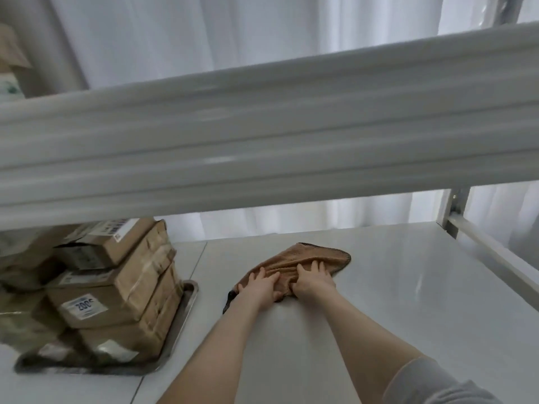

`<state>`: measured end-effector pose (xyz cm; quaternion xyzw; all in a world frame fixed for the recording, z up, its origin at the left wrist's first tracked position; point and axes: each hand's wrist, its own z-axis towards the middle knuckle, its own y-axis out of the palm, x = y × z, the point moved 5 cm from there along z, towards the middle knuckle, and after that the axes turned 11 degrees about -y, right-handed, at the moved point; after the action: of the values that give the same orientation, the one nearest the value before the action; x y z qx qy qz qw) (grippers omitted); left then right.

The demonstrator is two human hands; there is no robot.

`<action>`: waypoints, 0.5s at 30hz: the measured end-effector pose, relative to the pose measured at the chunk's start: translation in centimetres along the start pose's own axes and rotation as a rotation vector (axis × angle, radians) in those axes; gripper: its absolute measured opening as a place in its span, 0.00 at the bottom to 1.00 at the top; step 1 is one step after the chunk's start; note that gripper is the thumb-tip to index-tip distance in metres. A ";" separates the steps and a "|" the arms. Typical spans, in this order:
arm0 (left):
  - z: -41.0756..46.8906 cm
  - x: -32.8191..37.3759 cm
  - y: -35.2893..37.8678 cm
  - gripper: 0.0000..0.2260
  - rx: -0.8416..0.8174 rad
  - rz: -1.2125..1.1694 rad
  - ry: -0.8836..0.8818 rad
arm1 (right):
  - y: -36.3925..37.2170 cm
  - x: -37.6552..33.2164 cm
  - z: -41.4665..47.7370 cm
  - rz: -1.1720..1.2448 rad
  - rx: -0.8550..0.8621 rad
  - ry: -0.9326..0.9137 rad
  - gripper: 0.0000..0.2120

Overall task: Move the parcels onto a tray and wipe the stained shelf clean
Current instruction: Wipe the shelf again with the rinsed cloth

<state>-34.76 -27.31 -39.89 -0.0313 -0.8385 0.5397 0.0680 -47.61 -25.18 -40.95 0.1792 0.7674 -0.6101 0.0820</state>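
We see left grip (pixel 262 287) and right grip (pixel 313 279) flat, fingers spread, pressing cloth (pixel 306 255) on shelf (pixel 408 287). Our worry: leftward sweep nudges tray (pixel 191 290), stacked parcels (pixel 116 290) topple; bunched cloth wipes unevenly.

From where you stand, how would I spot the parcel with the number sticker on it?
On the white shelf, look left to the metal tray piled with brown cardboard parcels. The parcel you want sits low in the front stack, beneath a heavily taped box. It alone shows a white sticker with large dark digits on its near face.
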 end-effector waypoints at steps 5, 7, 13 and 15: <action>0.7 -8.3 -0.5 0.29 -0.006 -0.043 -0.165 | 2.6 -8.6 2.0 -0.031 -0.072 -0.156 0.29; 0.0 -9.6 -0.1 0.30 -0.022 -0.037 -0.258 | 3.6 -11.4 2.2 -0.034 -0.116 -0.226 0.27; -2.8 -9.0 1.1 0.29 -0.097 -0.060 -0.466 | 4.6 -13.5 -0.5 -0.101 -0.210 -0.436 0.26; -3.5 -8.1 1.2 0.29 -0.122 -0.073 -0.413 | 4.2 -12.2 -1.7 -0.122 -0.201 -0.439 0.27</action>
<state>-26.24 -24.65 -40.22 0.1064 -0.8664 0.4798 -0.0878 -34.56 -24.85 -40.16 -0.0132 0.7974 -0.5589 0.2271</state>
